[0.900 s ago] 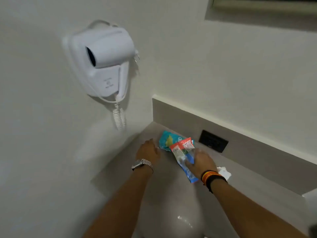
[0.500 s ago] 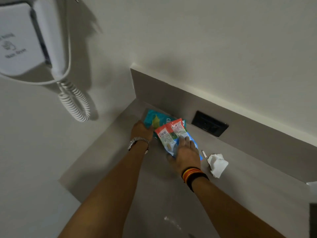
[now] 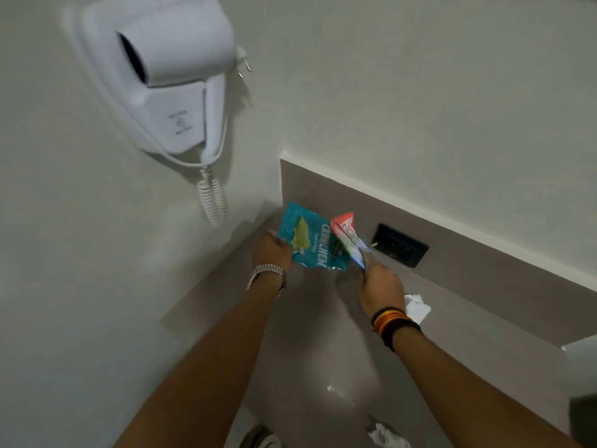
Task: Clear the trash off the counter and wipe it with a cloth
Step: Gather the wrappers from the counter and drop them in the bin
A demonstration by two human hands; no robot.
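Note:
My left hand (image 3: 270,252), with a metal watch on its wrist, grips a teal snack bag (image 3: 307,240) by its left edge and holds it above the grey counter (image 3: 310,334). My right hand (image 3: 381,287), wearing striped wristbands, is closed on a red and white wrapper (image 3: 348,236) right beside the bag. Both wrappers are off the counter in the back corner. A crumpled white tissue (image 3: 418,307) lies on the counter just right of my right wrist. Another crumpled white scrap (image 3: 387,436) lies near the bottom edge of the view.
A white wall-mounted hair dryer (image 3: 168,72) with a coiled cord (image 3: 211,198) hangs on the left wall above the corner. A black socket plate (image 3: 400,245) sits in the grey backsplash. A small bright speck (image 3: 332,388) lies on the counter. A round metal object (image 3: 258,438) shows at the bottom.
Both hands have lifted the wrappers off the counter; before, they were pressing on them flat on the surface. The view has tilted up, bringing the hair dryer back into sight.

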